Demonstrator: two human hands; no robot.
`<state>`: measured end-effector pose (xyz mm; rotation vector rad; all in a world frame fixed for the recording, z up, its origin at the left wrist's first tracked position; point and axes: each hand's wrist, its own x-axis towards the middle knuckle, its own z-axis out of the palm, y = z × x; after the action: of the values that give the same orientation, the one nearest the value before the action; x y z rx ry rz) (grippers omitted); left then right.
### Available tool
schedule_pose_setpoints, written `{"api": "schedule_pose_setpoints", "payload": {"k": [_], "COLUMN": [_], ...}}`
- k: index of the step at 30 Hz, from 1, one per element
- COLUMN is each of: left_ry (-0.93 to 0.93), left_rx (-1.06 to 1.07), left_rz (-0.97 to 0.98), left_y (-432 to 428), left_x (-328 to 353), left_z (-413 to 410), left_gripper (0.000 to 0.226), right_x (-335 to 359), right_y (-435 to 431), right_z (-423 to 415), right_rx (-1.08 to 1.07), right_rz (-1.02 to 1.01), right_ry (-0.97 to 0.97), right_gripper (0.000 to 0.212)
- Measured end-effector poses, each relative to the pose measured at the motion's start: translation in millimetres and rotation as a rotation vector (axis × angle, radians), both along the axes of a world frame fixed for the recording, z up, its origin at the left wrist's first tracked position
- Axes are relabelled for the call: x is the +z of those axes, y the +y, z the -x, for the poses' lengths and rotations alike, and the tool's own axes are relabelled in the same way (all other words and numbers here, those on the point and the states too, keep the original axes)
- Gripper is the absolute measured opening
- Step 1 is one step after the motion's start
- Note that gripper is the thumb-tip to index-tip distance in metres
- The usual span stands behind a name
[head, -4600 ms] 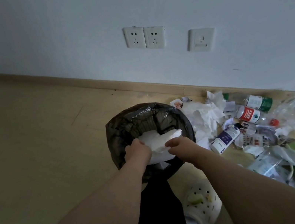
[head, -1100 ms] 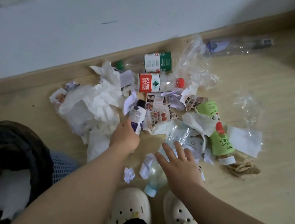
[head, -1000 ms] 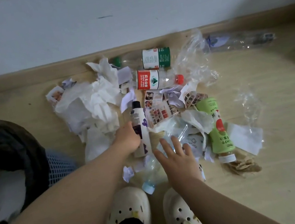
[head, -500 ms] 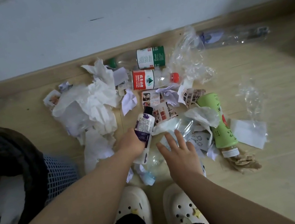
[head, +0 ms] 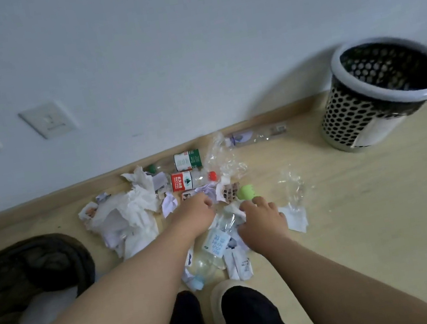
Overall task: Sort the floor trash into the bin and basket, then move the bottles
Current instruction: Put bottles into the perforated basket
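View lifted since half a second ago: perforated basket (head: 346, 117) now in shot at right by the wall, well apart from the pile. Purple-label bottle the left hand (head: 191, 216) held no longer shows. That hand's fingers are curled under over the paper scraps; can't tell if anything's in it. Right hand (head: 261, 217) just beside it, fingers bent onto crumpled clear plastic (head: 227, 217), grip unclear. Green bottle (head: 245, 192) pokes out past its fingertips. Red-label bottle (head: 190, 180) and green-label bottle (head: 185, 161) lie near the baseboard. Black-bagged bin (head: 51, 245) at left, white tissue (head: 44, 306) inside.
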<state>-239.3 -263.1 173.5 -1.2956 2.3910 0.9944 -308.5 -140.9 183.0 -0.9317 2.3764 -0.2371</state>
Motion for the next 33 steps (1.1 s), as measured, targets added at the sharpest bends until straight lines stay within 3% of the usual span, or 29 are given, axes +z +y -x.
{"api": "schedule_pose_setpoints", "payload": {"k": [6, 13, 21, 33], "left_ry": [0.156, 0.249, 0.238, 0.232], "left_rx": [-0.116, -0.201, -0.257, -0.353], "left_rz": [0.084, 0.108, 0.105, 0.178], "left_y": [88.4, 185.7, 223.5, 166.9], "left_x": [103.5, 162.5, 169.0, 118.8], "left_z": [15.2, 31.8, 72.5, 241.3], "left_gripper": [0.027, 0.026, 0.028, 0.026], "right_x": [94.9, 156.8, 167.7, 110.3], "right_y": [90.1, 193.1, 236.7, 174.4], "right_z": [8.0, 19.1, 64.0, 216.5], "right_rx": [-0.131, -0.252, -0.360, -0.412], "right_rz": [0.087, 0.169, 0.136, 0.081], "right_ry": [0.103, 0.158, 0.181, 0.171], "right_gripper": [0.038, 0.039, 0.037, 0.036]}}
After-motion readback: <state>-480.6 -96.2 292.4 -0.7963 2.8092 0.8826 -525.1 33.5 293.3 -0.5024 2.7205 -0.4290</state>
